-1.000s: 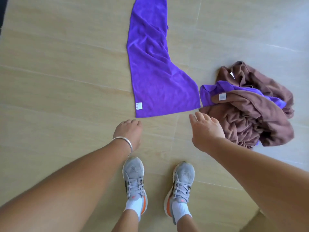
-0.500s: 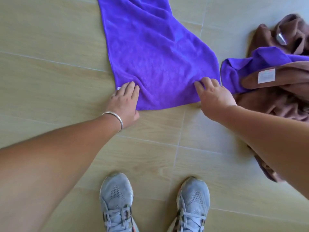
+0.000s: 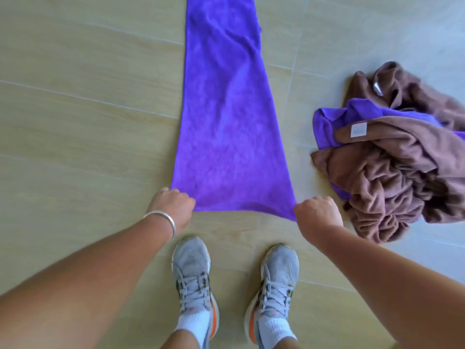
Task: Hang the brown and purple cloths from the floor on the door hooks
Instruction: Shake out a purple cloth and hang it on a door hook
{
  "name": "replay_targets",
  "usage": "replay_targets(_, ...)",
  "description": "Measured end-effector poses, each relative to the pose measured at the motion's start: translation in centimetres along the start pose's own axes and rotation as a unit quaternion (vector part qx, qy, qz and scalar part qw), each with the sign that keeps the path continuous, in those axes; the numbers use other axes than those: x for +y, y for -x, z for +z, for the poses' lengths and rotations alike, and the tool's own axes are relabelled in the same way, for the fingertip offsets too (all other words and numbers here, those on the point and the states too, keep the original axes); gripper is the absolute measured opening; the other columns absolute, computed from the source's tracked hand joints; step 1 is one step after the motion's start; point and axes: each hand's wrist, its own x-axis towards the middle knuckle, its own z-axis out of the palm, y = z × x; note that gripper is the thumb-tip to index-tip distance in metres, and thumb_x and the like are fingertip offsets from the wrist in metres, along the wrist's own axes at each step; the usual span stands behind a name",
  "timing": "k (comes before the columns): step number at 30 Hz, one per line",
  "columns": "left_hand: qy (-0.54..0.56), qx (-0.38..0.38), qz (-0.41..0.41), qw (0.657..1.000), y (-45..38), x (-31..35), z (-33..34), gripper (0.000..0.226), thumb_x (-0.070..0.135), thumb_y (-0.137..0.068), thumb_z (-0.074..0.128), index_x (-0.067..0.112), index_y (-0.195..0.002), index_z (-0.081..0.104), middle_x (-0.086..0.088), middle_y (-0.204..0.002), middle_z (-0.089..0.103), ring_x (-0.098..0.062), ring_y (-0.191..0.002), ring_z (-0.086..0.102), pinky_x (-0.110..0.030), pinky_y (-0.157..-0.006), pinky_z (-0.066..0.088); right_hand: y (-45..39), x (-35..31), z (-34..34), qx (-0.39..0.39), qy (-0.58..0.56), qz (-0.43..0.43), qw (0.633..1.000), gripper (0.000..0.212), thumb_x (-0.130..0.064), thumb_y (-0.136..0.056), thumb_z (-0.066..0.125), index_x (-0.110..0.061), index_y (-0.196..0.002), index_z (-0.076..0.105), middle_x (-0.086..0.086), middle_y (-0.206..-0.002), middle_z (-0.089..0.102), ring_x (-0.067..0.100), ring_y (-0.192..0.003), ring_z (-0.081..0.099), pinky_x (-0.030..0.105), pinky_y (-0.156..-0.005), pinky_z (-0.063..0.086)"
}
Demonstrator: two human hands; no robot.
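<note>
The purple cloth (image 3: 226, 127) lies stretched along the floor (image 3: 75, 122); the left hand (image 3: 172, 207) and right hand (image 3: 317, 210) each grip a near corner. The brown cloth (image 3: 392, 177) lies heaped right of it

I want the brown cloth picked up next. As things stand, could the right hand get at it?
Probably not yet: the right hand grips a corner of the purple cloth. The brown cloth lies just beside it on the floor, nothing between.

Tiled floor (image 3: 88, 127), cloths (image 3: 226, 109), shoes (image 3: 193, 275)
</note>
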Motion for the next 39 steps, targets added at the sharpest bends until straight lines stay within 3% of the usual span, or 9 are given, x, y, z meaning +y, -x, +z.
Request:
replay_targets(7,0.096,0.038,0.024,0.994,9.9,-1.7,-6.4,0.017,0.024,-0.08,0.044,0.02,-0.085,0.06,0.001,-0.097,0.069,-0.021,-0.101,0.059,-0.031,-0.09,0.034,9.5,-3.3,-5.0,-0.024,-0.128,-0.013,0.991,0.039,-0.034,-0.083,0.05,-0.029,-0.121,0.051,-0.005,-0.119,0.054,0.019,-0.115,0.046,0.035,-0.09,0.036)
replay_targets(13,0.119,0.108,0.065,0.985,12.7,-3.1,-12.2,0.02,0.033,-0.088,0.041,0.022,-0.071,0.042,-0.002,-0.087,0.067,-0.026,-0.088,0.059,-0.032,-0.074,0.028,10.9,-11.2,-9.6,-0.028,-0.287,-0.015,0.957,0.086,-0.07,-0.072,0.057,-0.023,-0.14,0.033,-0.002,-0.137,0.043,0.02,-0.128,0.039,0.037,-0.101,0.036)
replay_targets(16,0.112,0.117,0.094,0.982,12.8,-3.3,-13.9,0.025,0.034,-0.092,0.041,0.021,-0.071,0.039,-0.005,-0.086,0.066,-0.029,-0.086,0.057,-0.033,-0.07,0.024,10.7,-15.5,-10.6,-0.022,-0.375,0.023,0.926,0.099,-0.077,-0.069,0.053,-0.02,-0.145,0.024,-0.003,-0.144,0.035,0.018,-0.134,0.033,0.037,-0.104,0.034)
replay_targets(20,0.097,0.13,0.12,0.979,12.1,-3.6,-15.5,0.03,0.037,-0.094,0.041,0.019,-0.07,0.039,-0.005,-0.08,0.063,-0.03,-0.086,0.056,-0.034,-0.068,0.028,9.3,-18.7,-12.2,0.053,-0.502,0.105,0.857,0.102,-0.08,-0.066,0.054,-0.018,-0.143,0.029,-0.002,-0.147,0.034,0.019,-0.136,0.032,0.036,-0.106,0.035)
replay_targets(23,0.111,0.158,0.142,0.971,11.7,-3.5,-16.6,0.034,0.04,-0.094,0.043,0.018,-0.068,0.038,-0.002,-0.072,0.056,-0.029,-0.085,0.056,-0.035,-0.07,0.039,8.2,-19.1,-13.1,0.12,-0.551,0.139,0.814,0.09,-0.072,-0.07,0.06,-0.014,-0.135,0.039,0.0,-0.143,0.039,0.02,-0.134,0.034,0.036,-0.104,0.036)
replay_targets(28,0.159,0.25,0.195,0.935,12.1,-4.4,-19.1,0.035,0.04,-0.092,0.048,0.021,-0.064,0.039,0.004,-0.062,0.038,-0.031,-0.075,0.056,-0.041,-0.065,0.042,6.9,-17.1,-14.9,0.192,-0.616,0.18,0.742,0.034,-0.036,-0.085,0.053,-0.017,-0.114,0.053,0.0,-0.122,0.055,0.024,-0.115,0.05,0.041,-0.09,0.045)
replay_targets(32,0.158,0.33,0.214,0.906,12.9,-5.8,-21.3,0.035,0.034,-0.085,0.055,0.015,-0.059,0.042,0.004,-0.057,0.037,-0.031,-0.058,0.051,-0.032,-0.051,0.032,6.5,-14.5,-15.6,0.222,-0.57,0.174,0.772,0.023,-0.018,-0.088,0.043,-0.013,-0.101,0.061,0.006,-0.106,0.063,0.03,-0.101,0.054,0.041,-0.08,0.046)
replay_targets(35,0.159,0.37,0.207,0.892,13.9,-7.5,-22.9,0.039,0.036,-0.085,0.051,0.009,-0.057,0.045,-0.004,-0.053,0.044,-0.031,-0.053,0.048,-0.034,-0.047,0.036,6.7,-12.7,-15.7,0.223,-0.522,0.168,0.806,0.021,-0.016,-0.086,0.047,-0.014,-0.099,0.064,0.008,-0.098,0.065,0.033,-0.093,0.056,0.036,-0.072,0.043)
replay_targets(39,0.165,0.409,0.202,0.874,15.7,-10.3,-24.1,0.039,0.031,-0.086,0.047,0.008,-0.054,0.04,-0.004,-0.052,0.036,-0.029,-0.049,0.038,-0.032,-0.045,0.033,7.1,-11.4,-16.3,0.175,-0.542,0.177,0.803,0.008,-0.016,-0.081,0.049,-0.017,-0.088,0.053,0.007,-0.079,0.062,0.034,-0.078,0.056,0.035,-0.063,0.042)
